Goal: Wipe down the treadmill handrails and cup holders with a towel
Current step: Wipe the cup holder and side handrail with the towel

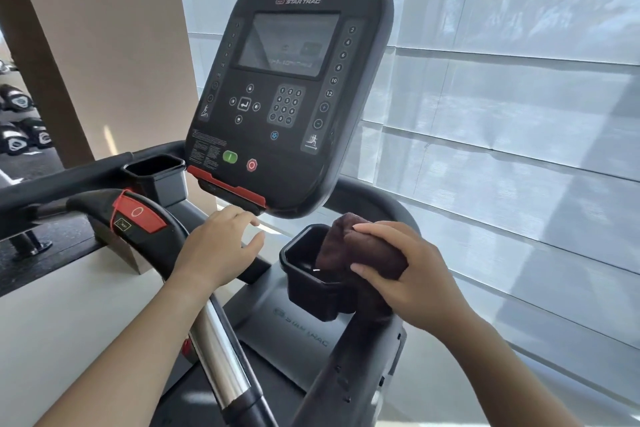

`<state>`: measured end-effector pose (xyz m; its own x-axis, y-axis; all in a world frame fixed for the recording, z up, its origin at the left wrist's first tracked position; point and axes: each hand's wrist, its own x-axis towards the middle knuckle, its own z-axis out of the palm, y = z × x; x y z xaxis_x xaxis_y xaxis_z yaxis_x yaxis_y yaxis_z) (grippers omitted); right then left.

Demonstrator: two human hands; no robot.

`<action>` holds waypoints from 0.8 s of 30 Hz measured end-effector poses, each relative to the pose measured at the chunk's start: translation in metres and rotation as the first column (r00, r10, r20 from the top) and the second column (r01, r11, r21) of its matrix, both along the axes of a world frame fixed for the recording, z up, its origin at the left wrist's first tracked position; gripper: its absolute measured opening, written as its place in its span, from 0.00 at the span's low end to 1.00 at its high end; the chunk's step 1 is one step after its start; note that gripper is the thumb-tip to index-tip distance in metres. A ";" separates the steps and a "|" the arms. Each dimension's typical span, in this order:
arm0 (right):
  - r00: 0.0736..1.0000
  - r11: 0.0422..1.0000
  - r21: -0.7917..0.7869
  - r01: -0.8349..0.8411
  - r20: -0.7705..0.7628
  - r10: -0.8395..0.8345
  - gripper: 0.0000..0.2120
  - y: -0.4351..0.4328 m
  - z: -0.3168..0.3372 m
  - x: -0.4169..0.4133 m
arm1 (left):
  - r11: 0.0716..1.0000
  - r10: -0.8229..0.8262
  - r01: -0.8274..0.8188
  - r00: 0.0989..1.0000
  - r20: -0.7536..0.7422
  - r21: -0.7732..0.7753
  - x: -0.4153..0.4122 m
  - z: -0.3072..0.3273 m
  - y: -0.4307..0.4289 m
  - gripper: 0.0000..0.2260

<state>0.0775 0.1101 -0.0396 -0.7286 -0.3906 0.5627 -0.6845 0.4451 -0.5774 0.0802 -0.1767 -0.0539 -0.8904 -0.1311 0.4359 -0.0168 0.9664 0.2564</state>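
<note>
My right hand grips a dark brown towel bunched over the right rim of the black right cup holder, with part of the cloth hanging into it. My left hand rests on the curved black front handrail, fingers spread and holding nothing, just below the console's red-edged lip. A second cup holder sits to the left of the console. The handrail carries a red stop pad and runs down into a chrome grip. The right side handrail descends below my right hand.
The Star Trac console tilts above both hands, with green and red buttons near its lower edge. White blinds cover the window to the right. A beige pillar stands at left, with dumbbells behind it.
</note>
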 end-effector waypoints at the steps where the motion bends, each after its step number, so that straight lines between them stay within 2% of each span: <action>1: 1.000 0.999 -0.035 0.003 -0.005 -0.003 0.21 0.003 0.001 0.005 | 1.000 -0.006 0.006 1.000 -0.001 -0.003 0.000 0.000 0.001 0.11; 3: 1.000 1.000 0.010 0.002 0.007 -0.002 0.22 0.008 -0.002 0.017 | 1.000 -0.018 0.018 1.000 -0.006 -0.008 0.001 0.000 0.002 0.11; 6: 0.997 0.935 0.352 0.037 0.048 -0.058 0.28 0.004 -0.013 0.029 | 0.999 -0.047 0.047 0.998 -0.036 -0.002 0.005 0.000 0.004 0.11; 8: 0.994 0.879 0.471 0.075 0.037 -0.104 0.32 0.000 -0.012 0.028 | 0.998 -0.068 0.069 0.996 -0.065 0.002 0.010 0.002 0.005 0.10; 12: 0.996 0.858 0.511 0.058 0.030 -0.086 0.31 -0.010 0.008 0.016 | 0.990 -0.084 0.093 0.993 -0.088 0.102 0.027 0.000 0.012 0.08; 14: 0.999 0.803 0.596 0.001 0.033 -0.026 0.27 -0.015 0.004 0.016 | 0.990 -0.092 0.099 0.993 -0.068 0.105 0.040 -0.006 0.017 0.08; 16: 1.000 0.759 0.651 0.020 -0.007 -0.021 0.25 -0.016 -0.007 0.022 | 0.991 -0.108 0.111 0.993 -0.043 0.079 0.056 -0.011 0.022 0.08; 21: 0.996 0.809 0.583 0.074 -0.006 -0.087 0.25 -0.007 -0.016 0.043 | 0.976 -0.182 0.181 0.983 -0.003 0.123 0.105 -0.012 0.046 0.08; 24: 0.999 0.834 0.551 0.034 -0.051 -0.008 0.25 -0.011 -0.027 0.071 | 0.970 -0.190 0.174 0.978 0.083 0.168 0.143 -0.015 0.062 0.09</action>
